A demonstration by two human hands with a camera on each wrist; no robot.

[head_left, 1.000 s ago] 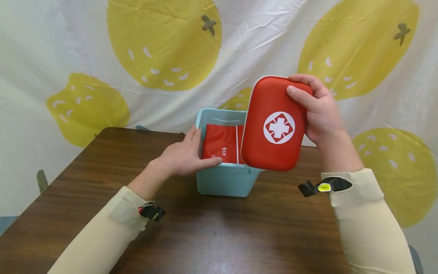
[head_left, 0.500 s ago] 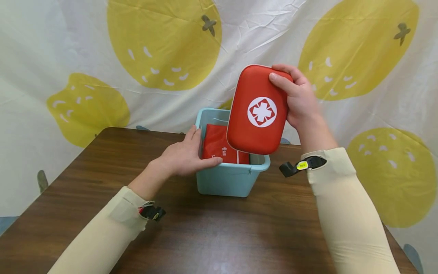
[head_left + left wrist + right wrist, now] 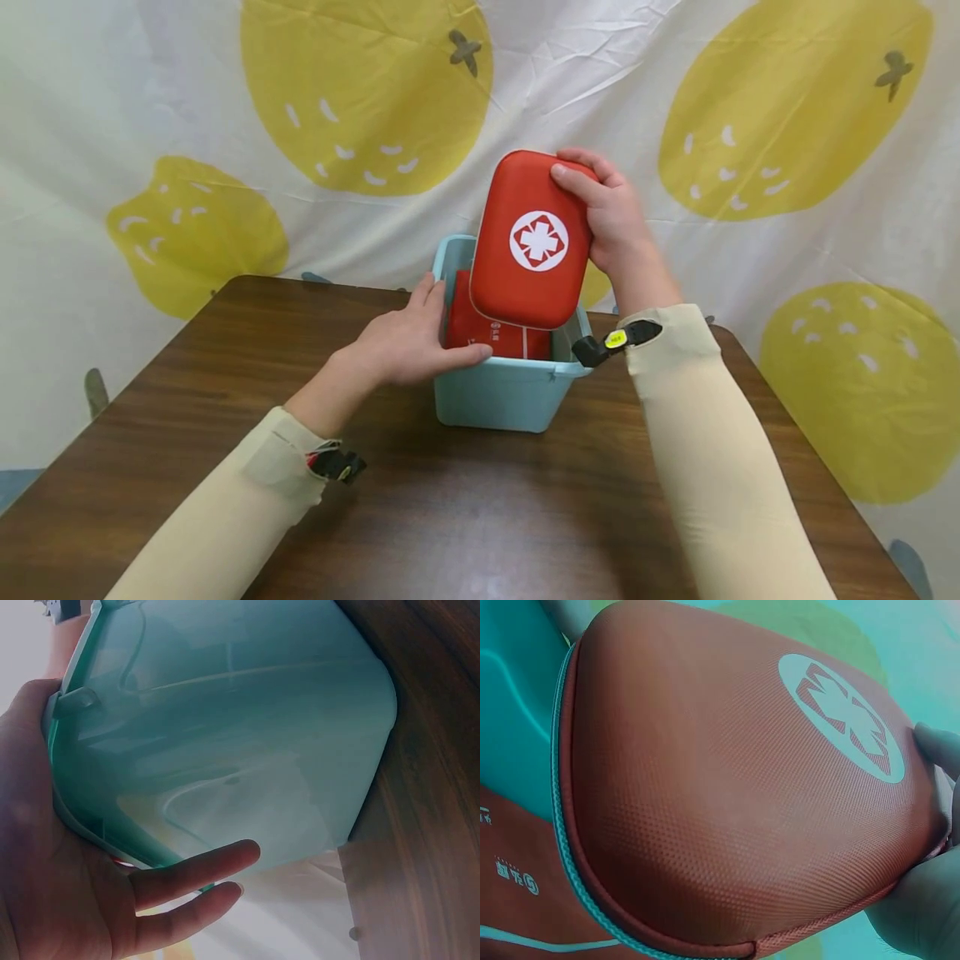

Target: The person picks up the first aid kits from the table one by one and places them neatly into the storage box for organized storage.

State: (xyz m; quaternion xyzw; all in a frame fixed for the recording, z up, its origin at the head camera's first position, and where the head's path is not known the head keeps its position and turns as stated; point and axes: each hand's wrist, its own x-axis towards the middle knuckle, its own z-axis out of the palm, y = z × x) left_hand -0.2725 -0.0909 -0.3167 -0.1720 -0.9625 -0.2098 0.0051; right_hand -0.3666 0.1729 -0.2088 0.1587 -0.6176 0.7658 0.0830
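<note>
My right hand [image 3: 618, 221] grips a red zippered first-aid case [image 3: 498, 242] by its upper right corner, thumb across the front. The case is tilted, its white cross emblem facing me, above a light-blue plastic bin [image 3: 495, 396]. Inside the bin lies a flat red pouch [image 3: 461, 321] with white print and a white stripe, partly hidden behind the case. My left hand [image 3: 397, 342] rests on the bin's left front corner, thumb along the front rim. In the left wrist view, straight fingers [image 3: 199, 870] lie along the bin's outer wall.
The bin stands on a dark brown wooden table [image 3: 420, 517], close to its back edge. Right behind hangs a white cloth [image 3: 570, 83] printed with yellow lemons. Black straps [image 3: 641, 333] circle both wrists over cream sleeves.
The right hand has carried the first-aid case leftward, from beside the bin to over its opening, rising and then dipping slightly. The left hand and the bin have stayed put.
</note>
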